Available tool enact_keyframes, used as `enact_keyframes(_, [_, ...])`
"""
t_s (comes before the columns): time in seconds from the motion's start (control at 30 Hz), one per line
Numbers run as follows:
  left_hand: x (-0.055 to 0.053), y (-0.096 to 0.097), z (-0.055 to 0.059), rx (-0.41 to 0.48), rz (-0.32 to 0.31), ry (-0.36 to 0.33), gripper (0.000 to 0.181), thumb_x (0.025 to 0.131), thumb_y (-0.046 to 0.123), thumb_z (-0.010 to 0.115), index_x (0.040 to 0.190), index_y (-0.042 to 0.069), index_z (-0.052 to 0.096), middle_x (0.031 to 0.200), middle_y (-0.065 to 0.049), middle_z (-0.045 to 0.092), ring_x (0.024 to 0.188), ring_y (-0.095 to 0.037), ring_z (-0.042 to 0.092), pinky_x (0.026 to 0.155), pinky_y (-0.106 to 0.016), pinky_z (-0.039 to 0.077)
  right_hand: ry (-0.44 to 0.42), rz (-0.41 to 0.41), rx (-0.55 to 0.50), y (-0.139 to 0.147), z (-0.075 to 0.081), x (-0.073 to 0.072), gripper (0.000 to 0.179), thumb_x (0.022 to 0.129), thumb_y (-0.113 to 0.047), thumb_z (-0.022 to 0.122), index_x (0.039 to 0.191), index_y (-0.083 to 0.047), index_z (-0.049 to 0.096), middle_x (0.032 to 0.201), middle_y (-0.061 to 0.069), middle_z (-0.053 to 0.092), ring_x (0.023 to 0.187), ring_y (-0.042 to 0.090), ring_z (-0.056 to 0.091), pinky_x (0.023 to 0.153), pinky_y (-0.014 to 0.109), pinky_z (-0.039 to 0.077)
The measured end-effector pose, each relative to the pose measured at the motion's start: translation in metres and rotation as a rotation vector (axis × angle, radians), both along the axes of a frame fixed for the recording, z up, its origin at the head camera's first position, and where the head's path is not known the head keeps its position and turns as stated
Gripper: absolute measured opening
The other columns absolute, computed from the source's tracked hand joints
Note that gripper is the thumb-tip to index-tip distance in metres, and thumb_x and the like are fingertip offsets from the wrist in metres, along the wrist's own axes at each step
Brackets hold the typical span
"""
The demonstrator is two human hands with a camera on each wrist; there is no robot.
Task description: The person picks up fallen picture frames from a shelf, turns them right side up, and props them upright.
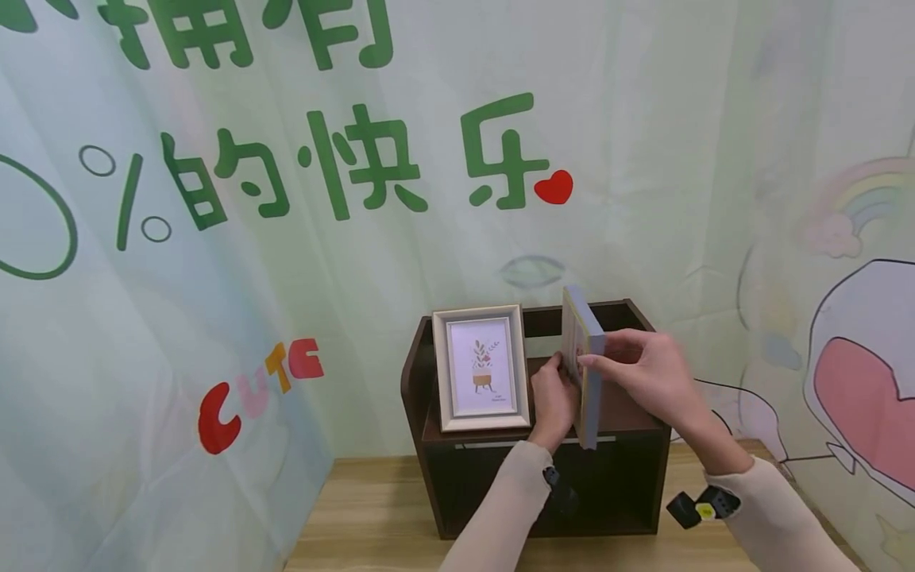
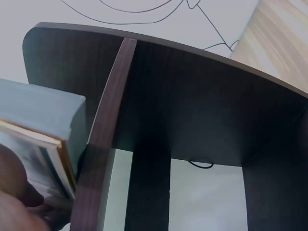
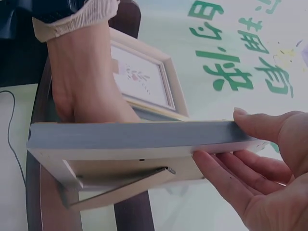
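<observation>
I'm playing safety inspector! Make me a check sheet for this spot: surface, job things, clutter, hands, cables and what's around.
Surface: wood-grain tabletop under a dark brown shelf.
Job's things: plant-print frame upright on the shelf's upper board, left side; second frame edge-on to the head camera, its back stand swung out.
Clutter: nothing seen.
Hands: right hand pinches the second frame's edge; left hand is at its front side, grip unclear.
Cables: none certain; a thin dark line could be cable or print.
Surroundings: pale backdrop with green writing and a red heart.
</observation>
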State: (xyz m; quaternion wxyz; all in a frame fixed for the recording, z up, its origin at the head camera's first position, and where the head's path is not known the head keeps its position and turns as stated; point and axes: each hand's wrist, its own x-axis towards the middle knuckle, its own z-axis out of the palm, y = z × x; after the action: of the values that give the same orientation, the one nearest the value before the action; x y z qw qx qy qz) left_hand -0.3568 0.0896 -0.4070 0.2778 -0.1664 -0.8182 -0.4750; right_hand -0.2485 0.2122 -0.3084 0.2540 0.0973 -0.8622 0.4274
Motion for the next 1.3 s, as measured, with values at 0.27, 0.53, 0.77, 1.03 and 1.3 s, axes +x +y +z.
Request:
enact_keyframes(0.27, [-0.008, -0.004, -0.001, 0.011, -0.065, -0.049, 0.019, 0.101, -0.002, 0.055, 0.092, 0.006, 0.071, 0.083, -0.014, 0.077, 0.07, -0.019, 0.068, 0.059, -0.03, 0.051, 0.03, -0.013, -0.009, -0.013, 0.001, 0.004, 0.036, 0.09, -0.032, 0.085, 0.112, -0.005, 0.079, 0.105, 0.015, 0.081, 0.089, 0.025, 0.079, 0.073, 0.024, 0.059])
enact_keyframes(0.53, [-0.007, -0.005, 0.002, -0.03, -0.079, -0.058, 0.018, 0.101, 0.0, 0.056, 0.094, 0.007, 0.071, 0.081, -0.013, 0.075, 0.068, -0.019, 0.064, 0.059, -0.03, 0.049, 0.037, -0.019, -0.026, -0.012, 0.001, 0.005, 0.037, 0.09, -0.032, 0.085, 0.114, -0.004, 0.078, 0.106, 0.015, 0.081, 0.091, 0.026, 0.079, 0.073, 0.023, 0.059])
enact_keyframes(0.77, [0.006, -0.012, 0.01, -0.04, -0.095, -0.097, 0.021, 0.104, 0.002, 0.054, 0.11, 0.005, 0.074, 0.087, -0.014, 0.077, 0.069, -0.011, 0.059, 0.06, -0.026, 0.049, 0.037, -0.027, -0.012, -0.009, -0.001, 0.004, 0.037, 0.091, -0.033, 0.084, 0.114, -0.005, 0.078, 0.104, 0.014, 0.081, 0.087, 0.023, 0.078, 0.071, 0.024, 0.059])
enact_keyframes(1.03, [0.029, -0.025, 0.032, 0.138, -0.24, -0.127, 0.032, 0.107, 0.005, 0.053, 0.135, 0.0, 0.067, 0.13, -0.018, 0.074, 0.117, -0.029, 0.074, 0.098, -0.041, 0.062, 0.045, -0.043, -0.007, -0.006, -0.004, 0.005, 0.037, 0.09, -0.032, 0.085, 0.114, -0.005, 0.078, 0.1, 0.013, 0.081, 0.082, 0.018, 0.075, 0.068, 0.022, 0.057])
enact_keyframes(1.3, [0.041, -0.053, 0.074, 0.027, -0.298, 0.128, 0.033, 0.111, 0.025, 0.053, 0.131, 0.004, 0.069, 0.125, -0.015, 0.071, 0.113, -0.027, 0.072, 0.094, -0.032, 0.063, 0.038, -0.047, -0.011, -0.006, -0.002, 0.005, 0.036, 0.09, -0.033, 0.085, 0.113, -0.005, 0.077, 0.1, 0.013, 0.08, 0.081, 0.019, 0.072, 0.065, 0.022, 0.056])
